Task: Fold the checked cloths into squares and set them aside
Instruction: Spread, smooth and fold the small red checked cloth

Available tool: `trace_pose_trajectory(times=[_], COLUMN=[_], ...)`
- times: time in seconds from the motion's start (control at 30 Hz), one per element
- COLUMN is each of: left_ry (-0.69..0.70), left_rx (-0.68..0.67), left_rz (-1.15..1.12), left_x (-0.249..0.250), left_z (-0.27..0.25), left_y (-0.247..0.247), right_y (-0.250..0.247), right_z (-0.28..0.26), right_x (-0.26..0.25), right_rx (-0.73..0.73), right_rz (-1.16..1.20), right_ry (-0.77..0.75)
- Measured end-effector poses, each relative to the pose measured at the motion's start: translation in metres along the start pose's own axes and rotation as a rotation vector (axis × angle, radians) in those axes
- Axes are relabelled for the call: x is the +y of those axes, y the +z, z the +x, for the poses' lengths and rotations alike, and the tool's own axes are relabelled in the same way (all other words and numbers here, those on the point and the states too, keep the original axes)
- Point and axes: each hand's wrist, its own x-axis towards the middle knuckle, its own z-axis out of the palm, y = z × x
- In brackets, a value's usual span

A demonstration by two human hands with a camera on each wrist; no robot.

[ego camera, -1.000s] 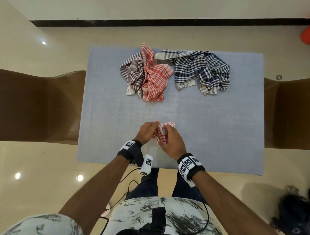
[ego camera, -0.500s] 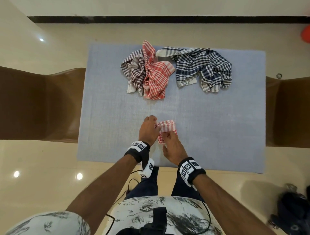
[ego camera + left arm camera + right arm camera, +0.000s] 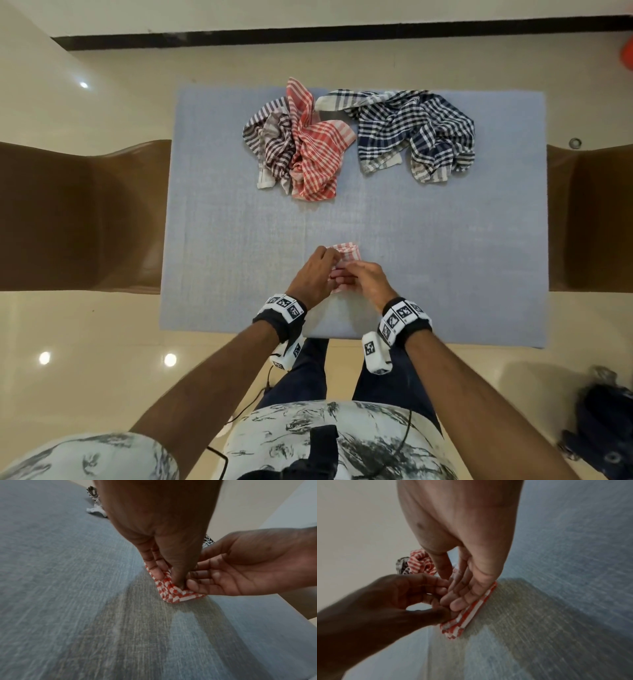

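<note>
A small folded red-and-white checked cloth (image 3: 350,251) lies on the blue-grey table cover (image 3: 239,240) near its front edge. My left hand (image 3: 334,270) pinches the cloth's near corner between thumb and fingertips (image 3: 158,573). Against the same fold (image 3: 173,595) my right hand (image 3: 346,279) lays its straight fingers (image 3: 462,596), palm turned towards the left hand (image 3: 443,607). The right thumb's hold is hidden. At the back, three crumpled cloths sit in a heap: brown checked (image 3: 270,147), red checked (image 3: 318,154) and navy checked (image 3: 414,133).
Brown chairs stand at the table's left (image 3: 85,216) and right (image 3: 596,219) sides. A dark bag (image 3: 603,428) lies on the floor at the lower right. The floor is glossy beige tile.
Both hands have drawn together over the small folded cloth. The right hand has shifted from below the cloth to beside the left hand. The cloth stays in about the same spot.
</note>
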Motion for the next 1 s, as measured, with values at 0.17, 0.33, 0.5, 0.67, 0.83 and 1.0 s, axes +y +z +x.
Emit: trace_pose_trajectory(times=[0.17, 0.33, 0.5, 0.67, 0.83, 1.0], left_ry=[-0.016, 0.002, 0.066, 0.069, 0.001, -0.088], left_rx=[0.011, 0.136, 0.155, 0.111, 0.083, 0.093], left_rz=[0.028, 0.195, 0.409, 0.457, 0.420, 0.315], left_x=[0.001, 0.000, -0.009, -0.012, 0.001, 0.007], left_z=[0.001, -0.006, -0.017, -0.021, -0.017, -0.009], left_y=[0.001, 0.006, 0.012, 0.012, 0.005, 0.004], right_y=[-0.008, -0.014, -0.023, -0.046, -0.083, -0.032], right_z=[0.014, -0.004, -0.001, 0.011, 0.009, 0.010], right_x=[-0.006, 0.008, 0.058, 0.052, 0.031, 0.012], right_rx=[0.213, 0.148, -0.032, -0.068, 0.094, 0.190], right_rz=[-0.171, -1.048, -1.623, -1.745, -1.666, -1.232], right_ry=[-0.208, -0.768, -0.686, -0.576, -0.420, -0.496])
